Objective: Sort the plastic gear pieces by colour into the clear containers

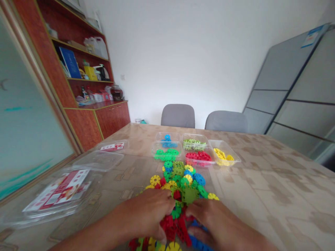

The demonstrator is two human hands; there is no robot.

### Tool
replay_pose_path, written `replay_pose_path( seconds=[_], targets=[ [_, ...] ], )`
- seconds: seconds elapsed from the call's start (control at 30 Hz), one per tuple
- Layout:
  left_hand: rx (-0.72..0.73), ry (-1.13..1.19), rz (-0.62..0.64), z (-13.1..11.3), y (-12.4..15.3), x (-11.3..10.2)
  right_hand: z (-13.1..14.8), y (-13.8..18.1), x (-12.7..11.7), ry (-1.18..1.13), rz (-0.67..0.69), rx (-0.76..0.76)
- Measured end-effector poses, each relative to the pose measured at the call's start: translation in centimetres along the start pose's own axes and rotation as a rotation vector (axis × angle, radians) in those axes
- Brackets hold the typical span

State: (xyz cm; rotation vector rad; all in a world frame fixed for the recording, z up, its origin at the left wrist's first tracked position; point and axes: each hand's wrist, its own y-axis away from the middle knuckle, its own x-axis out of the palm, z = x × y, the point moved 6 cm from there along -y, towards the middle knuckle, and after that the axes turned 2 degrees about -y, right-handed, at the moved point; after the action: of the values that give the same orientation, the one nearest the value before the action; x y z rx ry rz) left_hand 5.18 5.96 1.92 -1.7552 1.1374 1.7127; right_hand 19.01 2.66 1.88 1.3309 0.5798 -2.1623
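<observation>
A loose heap of plastic building pieces in several colours lies in front of me. My left hand (150, 205) reaches into its left side, beside red pieces (171, 226); its thumb stands apart from the curled fingers. From the right, my right hand (209, 218) leans in over blue pieces (199, 242), thumb and forefinger spread, its fingertips near the same red ones. Green square lattice pieces (190, 194) sit just beyond both hands. Around them are yellow flower-shaped discs (155, 180) and a blue disc (199, 179). My palms hide part of the heap.
Behind the heap stand clear tubs with green discs (167, 153), red pieces (198, 157), yellow pieces (222, 155), blue discs (169, 142) and light-green squares (193, 143). Clear lids (98, 161) and labelled packaging (60, 190) lie left. Two grey chairs (178, 115) stand beyond the table (261, 184).
</observation>
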Motion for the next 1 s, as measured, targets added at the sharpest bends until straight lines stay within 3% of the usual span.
replay_pose_path(
  seconds=[0.2,0.33,0.6,0.8,1.0],
  targets=[
    [0.006,0.033,0.009,-0.7,0.2,-0.9,1.2,-1.1,2.9,0.265,-0.053,-0.019],
    [0.03,0.071,-0.006,-0.7,0.4,-1.6,1.0,-1.4,3.6,0.351,-0.049,-0.007],
    [0.074,0.287,-0.043,0.4,0.4,-2.7,0.9,-1.0,3.7,0.312,-0.025,0.01],
    [0.079,0.253,-0.009,0.8,0.1,-2.1,0.7,-1.3,5.2,0.418,-0.036,0.025],
    [0.073,0.25,-0.015,0.8,-0.1,-1.8,0.6,-0.6,3.3,0.283,-0.04,0.0]
  ],
)
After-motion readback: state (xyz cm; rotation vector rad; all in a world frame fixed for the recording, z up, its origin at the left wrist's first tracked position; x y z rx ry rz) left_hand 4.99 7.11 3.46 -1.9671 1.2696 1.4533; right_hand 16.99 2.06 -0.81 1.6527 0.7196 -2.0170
